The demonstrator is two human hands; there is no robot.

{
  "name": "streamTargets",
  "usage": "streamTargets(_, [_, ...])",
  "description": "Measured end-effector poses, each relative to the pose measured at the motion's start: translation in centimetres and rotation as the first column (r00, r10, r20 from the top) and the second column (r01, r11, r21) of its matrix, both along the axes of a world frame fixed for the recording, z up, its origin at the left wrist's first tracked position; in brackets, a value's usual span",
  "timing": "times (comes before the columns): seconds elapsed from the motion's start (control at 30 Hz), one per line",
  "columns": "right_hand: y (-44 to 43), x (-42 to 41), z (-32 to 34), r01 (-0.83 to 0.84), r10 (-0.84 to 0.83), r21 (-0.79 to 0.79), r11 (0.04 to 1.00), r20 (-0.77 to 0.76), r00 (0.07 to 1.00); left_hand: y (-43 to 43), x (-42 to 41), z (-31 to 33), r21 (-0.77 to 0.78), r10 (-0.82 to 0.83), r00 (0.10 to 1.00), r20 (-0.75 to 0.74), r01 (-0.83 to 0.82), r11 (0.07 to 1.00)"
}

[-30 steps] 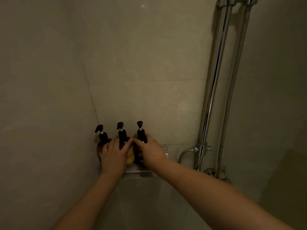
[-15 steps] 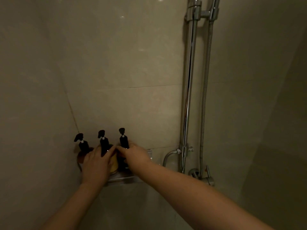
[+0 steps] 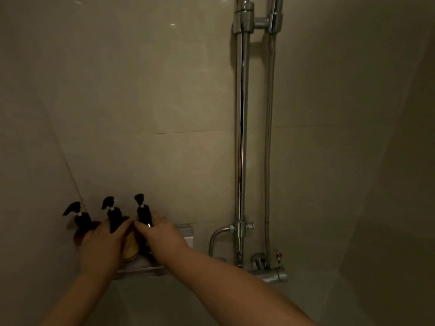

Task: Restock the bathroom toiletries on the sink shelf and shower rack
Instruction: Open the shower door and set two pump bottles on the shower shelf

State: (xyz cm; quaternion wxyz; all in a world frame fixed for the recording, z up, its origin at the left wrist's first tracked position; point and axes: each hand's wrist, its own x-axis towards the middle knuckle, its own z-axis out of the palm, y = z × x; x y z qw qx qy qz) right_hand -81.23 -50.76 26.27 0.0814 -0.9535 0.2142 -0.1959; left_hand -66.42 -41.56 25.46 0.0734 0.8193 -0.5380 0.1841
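Three pump bottles with black pump heads stand in a row on the metal shower rack point(image 3: 141, 270) in the tiled corner. The left bottle point(image 3: 81, 222) is brownish and stands free. My left hand point(image 3: 102, 249) wraps the middle bottle point(image 3: 114, 218), whose yellow body shows beside my fingers. My right hand point(image 3: 162, 234) grips the right bottle point(image 3: 143, 214), a dark one. The two hands touch at the fingertips and hide most of both bottle bodies.
A chrome shower riser pipe point(image 3: 241, 137) and a flexible hose point(image 3: 269, 137) run down the back wall on the right to a mixer valve point(image 3: 268, 270) with a curved spout pipe point(image 3: 216, 236). Beige tiled walls close in at left and right.
The view has swung to the right and up, so the bottles sit lower left in the frame. Both hands stay on the middle and right bottles.
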Motion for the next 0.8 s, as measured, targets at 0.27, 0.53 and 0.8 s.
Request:
streamTargets(0.27, [-0.1,-0.7,1.0,-0.011,0.012,0.025,1.000,-0.056,0.998,0.3,-0.9,0.2,0.099,0.075,0.997,-0.009,-0.074,0.992])
streamTargets(0.53, [1.0,-1.5,4.5,0.012,-0.010,0.006,1.000,-0.294,0.956,1.0,-1.9,2.4,0.309,0.196,0.978,0.065,-0.207,0.928])
streamTargets(0.8, [4.4,-4.0,6.7,0.115,-0.076,0.071,0.991,-0.415,0.907,6.3,-3.9,4.6,0.266,0.125,0.977,-0.171,-0.076,0.961])
